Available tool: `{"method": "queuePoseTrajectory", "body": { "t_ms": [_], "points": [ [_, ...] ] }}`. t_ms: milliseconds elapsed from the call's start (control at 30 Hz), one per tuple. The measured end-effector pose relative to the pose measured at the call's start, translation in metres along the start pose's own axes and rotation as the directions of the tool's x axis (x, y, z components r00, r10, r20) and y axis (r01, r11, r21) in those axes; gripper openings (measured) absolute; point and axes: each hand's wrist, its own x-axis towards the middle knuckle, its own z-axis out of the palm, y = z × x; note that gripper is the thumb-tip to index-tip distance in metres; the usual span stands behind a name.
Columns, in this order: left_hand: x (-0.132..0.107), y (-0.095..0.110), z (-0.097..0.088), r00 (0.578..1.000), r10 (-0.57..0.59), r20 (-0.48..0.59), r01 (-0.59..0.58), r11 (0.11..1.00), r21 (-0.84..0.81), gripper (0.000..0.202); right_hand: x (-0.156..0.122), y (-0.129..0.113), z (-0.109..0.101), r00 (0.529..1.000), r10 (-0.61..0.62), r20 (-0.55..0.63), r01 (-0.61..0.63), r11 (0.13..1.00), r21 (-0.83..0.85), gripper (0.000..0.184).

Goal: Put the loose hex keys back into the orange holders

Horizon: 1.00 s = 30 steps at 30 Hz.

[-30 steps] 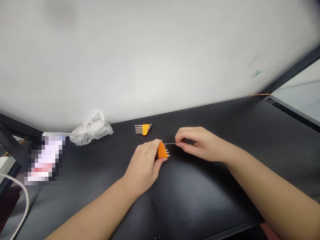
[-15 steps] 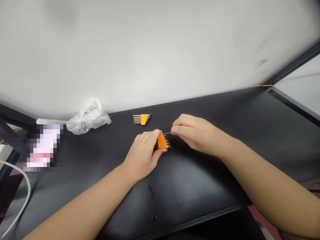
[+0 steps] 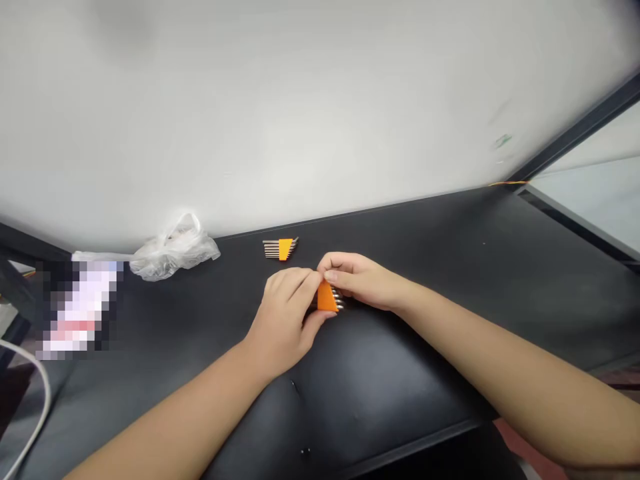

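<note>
My left hand grips an orange hex key holder between thumb and fingers, above the black table. Several metal hex keys poke out of its right side with their bent ends. My right hand is closed in a pinch at the holder's upper right corner, its fingertips against the left fingers. The thin hex key in this pinch is hidden behind the fingers. Farther back lies a second hex key set in a yellow-orange holder, apart from both hands.
A crumpled clear plastic bag rests by the white wall at the back left. Left of it is a blurred-out object. A white cable curves along the left edge. Tiny dark bits lie near the front edge.
My right hand has moved left to the holder, and the thin hex key seen between the hands has gone out of sight. My left hand keeps its grip. The view has shifted slightly.
</note>
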Motion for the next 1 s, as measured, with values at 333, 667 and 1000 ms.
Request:
{"method": "queuePoseTrajectory", "body": {
  "t_ms": [333, 667, 1000],
  "points": [
    [-0.006, 0.045, -0.009, 0.993, 0.059, 0.100, -0.076, 0.981, 0.178, 0.049, -0.002, 0.001, -0.021, 0.936, -0.307, -0.171, 0.110, 0.719, -0.686, 0.016],
    [-0.065, 0.077, 0.036, 0.919, 0.331, 0.213, -0.388, 0.851, 0.355, 0.063, 0.009, 0.015, -0.066, 0.837, -0.411, -0.361, -0.109, 0.521, -0.847, 0.021],
    [-0.070, 0.059, 0.050, 0.926, 0.344, 0.153, -0.377, 0.852, 0.365, 0.050, 0.016, 0.032, -0.078, 0.766, -0.432, -0.475, -0.162, 0.586, -0.794, 0.036]
  ]
}}
